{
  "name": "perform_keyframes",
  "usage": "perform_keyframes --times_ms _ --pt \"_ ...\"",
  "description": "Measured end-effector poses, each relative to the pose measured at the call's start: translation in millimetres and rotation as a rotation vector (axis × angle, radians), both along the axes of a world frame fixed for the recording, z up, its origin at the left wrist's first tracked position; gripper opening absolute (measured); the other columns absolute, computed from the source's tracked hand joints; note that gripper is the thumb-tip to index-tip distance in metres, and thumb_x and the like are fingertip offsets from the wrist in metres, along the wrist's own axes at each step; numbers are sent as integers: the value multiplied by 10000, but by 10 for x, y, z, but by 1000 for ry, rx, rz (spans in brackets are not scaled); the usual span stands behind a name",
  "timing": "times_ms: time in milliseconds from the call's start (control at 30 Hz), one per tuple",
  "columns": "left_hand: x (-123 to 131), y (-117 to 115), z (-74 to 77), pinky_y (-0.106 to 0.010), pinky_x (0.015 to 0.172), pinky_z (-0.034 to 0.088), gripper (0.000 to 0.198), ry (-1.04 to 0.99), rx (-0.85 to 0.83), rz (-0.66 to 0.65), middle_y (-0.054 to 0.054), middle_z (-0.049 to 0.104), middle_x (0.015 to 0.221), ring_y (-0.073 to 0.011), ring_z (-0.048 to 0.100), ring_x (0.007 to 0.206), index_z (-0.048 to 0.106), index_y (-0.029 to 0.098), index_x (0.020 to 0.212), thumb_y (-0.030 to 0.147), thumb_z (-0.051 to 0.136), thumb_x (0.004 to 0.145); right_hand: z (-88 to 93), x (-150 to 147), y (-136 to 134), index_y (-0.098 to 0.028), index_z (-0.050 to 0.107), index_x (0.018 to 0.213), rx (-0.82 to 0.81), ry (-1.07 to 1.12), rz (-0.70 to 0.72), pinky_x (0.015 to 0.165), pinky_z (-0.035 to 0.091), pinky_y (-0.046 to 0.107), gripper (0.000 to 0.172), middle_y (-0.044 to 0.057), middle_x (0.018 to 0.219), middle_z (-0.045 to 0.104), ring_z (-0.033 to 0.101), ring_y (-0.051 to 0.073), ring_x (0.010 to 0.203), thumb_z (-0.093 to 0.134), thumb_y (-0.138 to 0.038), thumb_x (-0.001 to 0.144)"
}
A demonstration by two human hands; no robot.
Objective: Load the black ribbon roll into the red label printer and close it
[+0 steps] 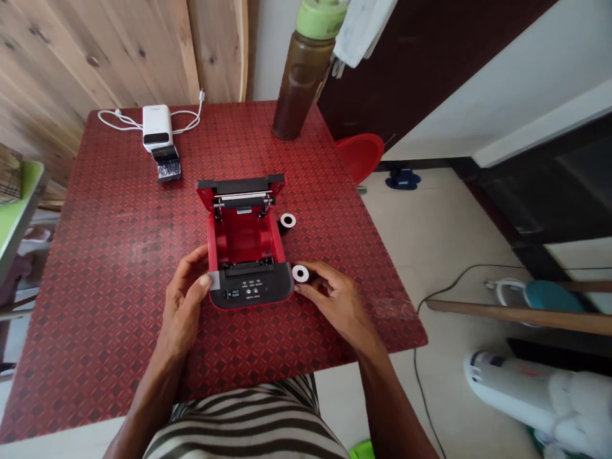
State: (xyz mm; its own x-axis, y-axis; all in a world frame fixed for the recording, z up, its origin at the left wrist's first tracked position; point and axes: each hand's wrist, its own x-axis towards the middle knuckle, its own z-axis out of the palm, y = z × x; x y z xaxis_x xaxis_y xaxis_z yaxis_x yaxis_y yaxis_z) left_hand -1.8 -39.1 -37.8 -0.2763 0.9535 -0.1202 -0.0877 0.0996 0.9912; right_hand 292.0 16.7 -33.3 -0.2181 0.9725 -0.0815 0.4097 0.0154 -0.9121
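A red open-lidded printer [245,242] stands in the middle of the red patterned table [115,255], its black hinged top raised at the far side and its paper bay showing bare red walls. My left hand [184,296] grips the printer's front left corner, with fingers against a grey patch. My right hand [332,303] is to the printer's right, fingertips on a small dark roll with a white core [300,273]. A second such roll [287,220] lies on the table beside the printer's far right corner.
A white boxy device with a white cable [157,127] and a dark object [167,164] lie at the table's far left. A brown bottle with a green lid [301,76] stands at the far edge. A red plastic item [361,156] sits beyond the table, and a cable crosses the floor at right.
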Motion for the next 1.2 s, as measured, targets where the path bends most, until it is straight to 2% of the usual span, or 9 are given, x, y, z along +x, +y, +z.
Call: perform_keyframes --times_ms 100,200,333,500,600,833,1000,1133,1200 --pt "-8 -1 -7 -557 1212 582 561 -16 4 -12 -113 760 1560 -381 728 1429 722 286 1543 573 734 1060 -26 -50 9 -253 851 1186 16 -10 -21 734 574 370 267 57 1101 865 673 183 725 807 -344 940" --pt "-12 -4 -8 -543 1232 560 516 -58 15 -24 -93 751 1575 -360 728 1423 723 305 1549 522 731 1081 46 28 -15 -269 813 1223 -4 9 -82 796 610 380 312 46 1098 850 737 207 832 833 -371 930" --pt "5 -5 22 -526 1234 552 500 -71 15 -16 -81 773 1545 -355 728 1424 747 308 1523 520 761 1070 402 241 -51 -302 785 1152 5 68 -130 880 653 377 275 27 1095 836 800 232 978 888 -409 920" --pt "39 -6 96 -561 1250 545 535 -97 -35 -2 -86 790 1518 -374 726 1439 736 300 1518 543 792 1044 1055 200 110 -330 787 1245 168 24 234 823 657 346 261 16 1074 834 794 220 940 856 -349 995" --pt "51 -2 137 -565 1237 559 549 -101 -43 -7 -96 794 1510 -369 740 1417 731 291 1503 562 806 1032 1248 -122 310 -296 778 1289 343 -194 435 905 644 391 260 28 1117 847 778 228 963 787 -243 1035" --pt "63 13 215 -563 1234 570 562 -99 -33 -32 -124 778 1536 -353 738 1417 718 254 1487 574 803 1033 1052 -967 525 -218 746 1079 529 -738 508 972 596 444 213 103 1072 831 738 306 1088 644 -34 1044" --pt "66 8 227 -553 1198 594 551 -117 -50 -45 -125 783 1516 -349 757 1377 710 264 1481 570 803 1032 868 -1133 561 -190 756 1143 586 -864 476 937 595 433 266 131 1055 841 771 320 1074 647 12 1007" --pt "66 3 235 -555 1167 606 554 -125 -67 -45 -125 783 1499 -344 774 1307 711 274 1483 578 805 1029 790 -1187 694 -210 780 1002 603 -916 524 813 597 411 229 118 942 847 795 299 928 677 -7 977" --pt "64 2 239 -549 1155 610 554 -117 -71 -38 -125 781 1497 -337 774 1286 716 272 1480 579 806 1027 762 -1223 757 -212 786 934 594 -932 550 839 610 419 234 120 940 858 805 299 926 676 -11 978"
